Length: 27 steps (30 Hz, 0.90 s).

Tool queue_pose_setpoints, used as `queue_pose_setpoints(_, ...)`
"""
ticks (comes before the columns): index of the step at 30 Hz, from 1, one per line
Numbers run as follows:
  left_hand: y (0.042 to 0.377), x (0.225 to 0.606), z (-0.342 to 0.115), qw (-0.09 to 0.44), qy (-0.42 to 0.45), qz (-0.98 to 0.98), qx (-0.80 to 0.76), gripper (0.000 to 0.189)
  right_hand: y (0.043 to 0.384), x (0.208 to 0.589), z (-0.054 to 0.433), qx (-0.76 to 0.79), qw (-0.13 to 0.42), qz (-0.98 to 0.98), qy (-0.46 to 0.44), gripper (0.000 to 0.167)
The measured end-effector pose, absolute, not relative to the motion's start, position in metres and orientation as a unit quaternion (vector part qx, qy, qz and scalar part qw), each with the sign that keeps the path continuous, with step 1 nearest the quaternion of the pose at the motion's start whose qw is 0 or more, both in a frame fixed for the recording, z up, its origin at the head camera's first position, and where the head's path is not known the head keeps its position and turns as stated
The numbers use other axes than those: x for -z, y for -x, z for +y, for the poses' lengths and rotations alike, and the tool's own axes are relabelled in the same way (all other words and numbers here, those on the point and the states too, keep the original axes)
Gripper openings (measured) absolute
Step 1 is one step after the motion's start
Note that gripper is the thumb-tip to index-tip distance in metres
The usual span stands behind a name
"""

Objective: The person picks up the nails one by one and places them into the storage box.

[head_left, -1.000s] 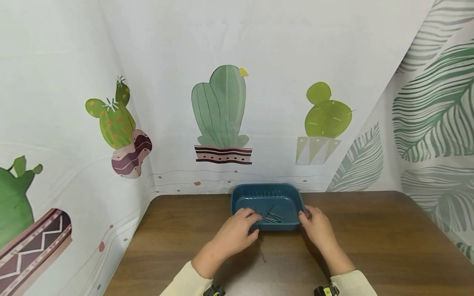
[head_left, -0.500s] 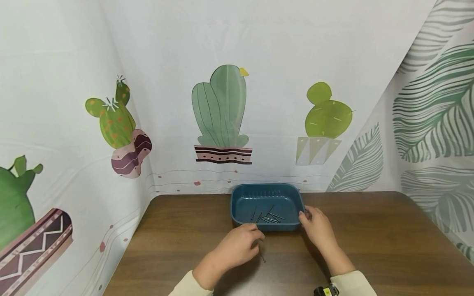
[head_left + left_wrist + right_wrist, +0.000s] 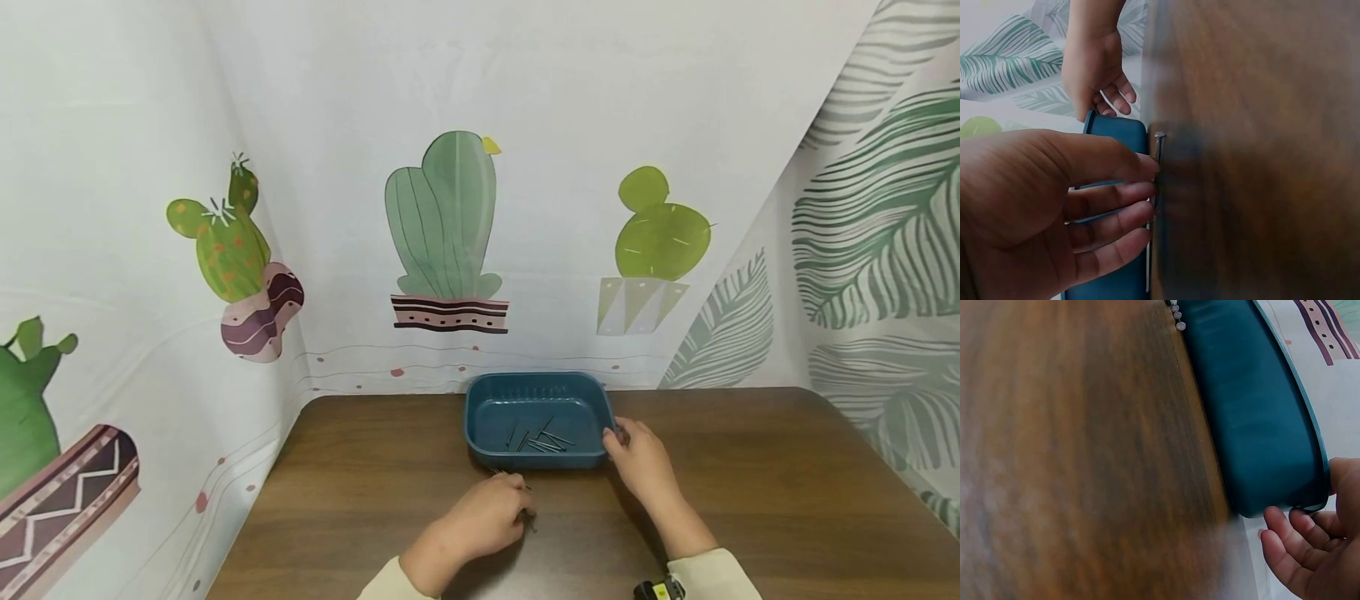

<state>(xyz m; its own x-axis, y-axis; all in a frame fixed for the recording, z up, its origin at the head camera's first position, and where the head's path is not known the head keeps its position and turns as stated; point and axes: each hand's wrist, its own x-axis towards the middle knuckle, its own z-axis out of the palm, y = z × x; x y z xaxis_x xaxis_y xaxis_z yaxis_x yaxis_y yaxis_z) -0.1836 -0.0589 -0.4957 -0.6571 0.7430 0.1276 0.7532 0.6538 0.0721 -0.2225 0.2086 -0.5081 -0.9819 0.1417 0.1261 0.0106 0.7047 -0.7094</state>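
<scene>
1. Tray point(image 3: 534, 460): plain dark teal.
2. Nails point(image 3: 546, 447) inside the tray: silvery grey.
3. Worktop point(image 3: 375, 450) under the tray: brown wood grain.
4. Cloth point(image 3: 562, 83) behind the tray: white, printed with green cacti point(image 3: 457, 225) in patterned pots point(image 3: 450, 314).
5. Sleeves point(image 3: 712, 575) before the tray: cream.

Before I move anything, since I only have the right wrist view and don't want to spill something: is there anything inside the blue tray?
Observer: Yes, several nails lie loose on the floor of the blue tray; the head view shows them.
Operator: Anything at work nearby that I can't see?
Observer: The left hand is low over the table, on the person's side of the tray, toward its left end.
Operator: Is it near anything loose?
Observer: Yes, in the left wrist view its thumb and fingertips are right at a nail; whether the grip is closed on it, I can't tell.
</scene>
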Motion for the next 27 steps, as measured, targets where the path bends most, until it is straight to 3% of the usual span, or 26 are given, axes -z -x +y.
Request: queue_pose_setpoints(27,0.1828,0.5045,-0.0591,0.043,0.406,-0.91,0.074,0.012,0.2254,0.5099,0.2084,-0.372,0.101,-0.922,0.039,0.039)
